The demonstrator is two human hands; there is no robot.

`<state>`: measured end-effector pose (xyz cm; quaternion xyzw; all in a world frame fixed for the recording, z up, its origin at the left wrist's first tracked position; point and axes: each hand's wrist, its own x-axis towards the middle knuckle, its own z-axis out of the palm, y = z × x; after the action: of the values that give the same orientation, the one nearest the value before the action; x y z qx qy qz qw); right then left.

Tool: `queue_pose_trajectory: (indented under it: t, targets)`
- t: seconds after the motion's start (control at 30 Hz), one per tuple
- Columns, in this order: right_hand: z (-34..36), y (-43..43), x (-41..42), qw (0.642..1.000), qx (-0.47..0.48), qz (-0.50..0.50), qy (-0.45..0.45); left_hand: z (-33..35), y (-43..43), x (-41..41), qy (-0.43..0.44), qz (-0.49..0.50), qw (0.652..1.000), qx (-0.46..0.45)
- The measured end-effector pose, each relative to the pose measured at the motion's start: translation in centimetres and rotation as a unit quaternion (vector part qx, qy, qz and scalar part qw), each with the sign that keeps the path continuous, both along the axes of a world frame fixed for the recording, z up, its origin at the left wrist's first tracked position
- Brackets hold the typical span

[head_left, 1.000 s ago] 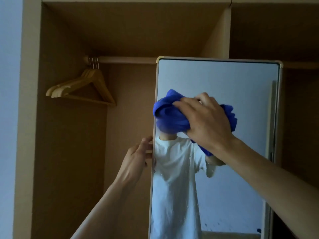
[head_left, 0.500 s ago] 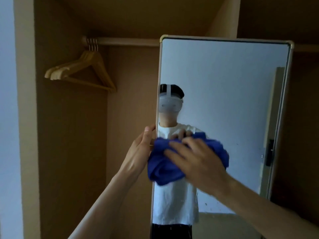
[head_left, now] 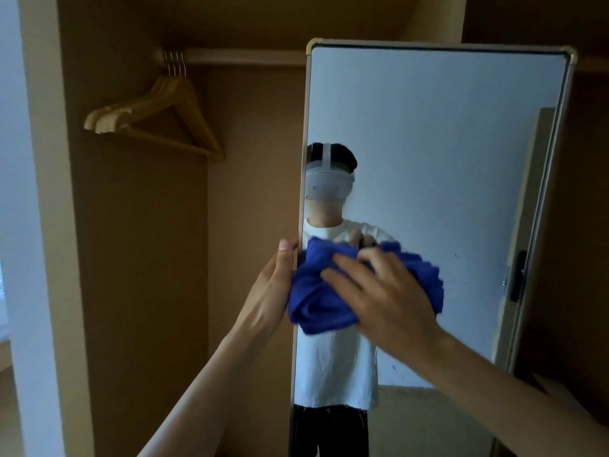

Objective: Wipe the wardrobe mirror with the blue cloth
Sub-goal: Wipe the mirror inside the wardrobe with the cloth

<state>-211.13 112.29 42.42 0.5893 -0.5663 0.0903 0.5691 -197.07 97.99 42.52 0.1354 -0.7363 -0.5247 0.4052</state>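
Pressing cloth (head_left: 316,305) to mirror (head_left: 428,143) under our spread right hand (head_left: 389,298), we are gripping its edge with our left hand (head_left: 268,291).

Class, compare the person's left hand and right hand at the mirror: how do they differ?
The left hand touches the mirror at its left edge; the right hand presses the blue cloth onto its face. The left hand shows its side, fingers pointing up; the right hand shows its back, fingers spread. Both meet the mirror at about the same height.
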Motion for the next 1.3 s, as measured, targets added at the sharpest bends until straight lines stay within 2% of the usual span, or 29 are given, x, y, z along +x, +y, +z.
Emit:
queue_pose_trajectory:
  t: [0.1, 0.2, 0.33, 0.5, 0.6, 0.77, 0.9, 1.0, 1.13, 1.3]
  targets:
    - [-5.6, 0.2, 0.7, 0.997, 0.079, -0.001, 0.004, -0.4, -0.2, -0.1, -0.013, 0.016, 1.0, 0.007]
    - [-6.7, 0.5, 0.6, 0.993, 0.114, 0.008, -0.011, -1.2, -0.2, -0.2, -0.017, 0.018, 1.0, 0.006]
    - [-2.4, 0.8, 0.3, 0.998, 0.06, 0.02, -0.029, -1.9, -0.1, -0.1, -0.023, 0.016, 0.999, 0.034]
    - [6.6, 1.9, -0.9, 0.999, -0.043, 0.006, -0.031, -2.5, 0.4, 0.5, -0.04, 0.011, 0.999, 0.028]
    - [7.8, 1.7, -0.9, 0.997, -0.064, -0.005, -0.033, -2.9, 0.2, 0.5, -0.043, 0.02, 0.998, 0.038]
    - [1.5, 0.8, -0.1, 0.998, -0.046, 0.004, -0.05, -3.8, -0.4, -0.1, -0.046, 0.036, 0.997, 0.052]
    - [-5.6, 0.5, 1.1, 0.998, 0.042, 0.007, -0.051, -4.4, 0.0, -0.1, -0.06, 0.024, 0.996, 0.062]
    - [-7.9, 0.8, 1.1, 0.995, 0.102, 0.002, -0.025, -4.7, 0.5, 0.0, -0.07, 0.015, 0.995, 0.072]
    - [-4.5, 1.2, 0.8, 0.997, 0.065, 0.015, -0.024, -4.9, 1.0, -0.1, -0.051, 0.016, 0.997, 0.06]
    - [4.1, 3.3, -0.7, 0.999, -0.026, 0.0, -0.048, -4.9, 1.5, -0.2, -0.055, 0.036, 0.997, 0.033]
